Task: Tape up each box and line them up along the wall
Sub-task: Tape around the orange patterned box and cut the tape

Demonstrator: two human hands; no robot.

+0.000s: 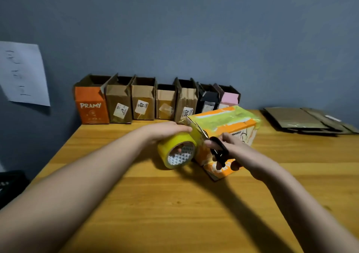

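Note:
An orange, yellow and white box (229, 122) lies on its side in the middle of the wooden table (174, 204). My left hand (165, 131) grips a roll of yellow tape (177, 151) from above, right against the box's left end. A strip of tape runs from the roll onto the box. My right hand (231, 147) holds black-handled scissors (215, 147), blades pointing up-left at that strip. Several boxes (155, 102) stand in a row against the blue-grey wall, tops open.
A stack of flattened cardboard (308, 120) lies at the back right of the table. A sheet of paper (23, 74) hangs on the wall at the left. A dark object (9, 184) sits beyond the table's left edge.

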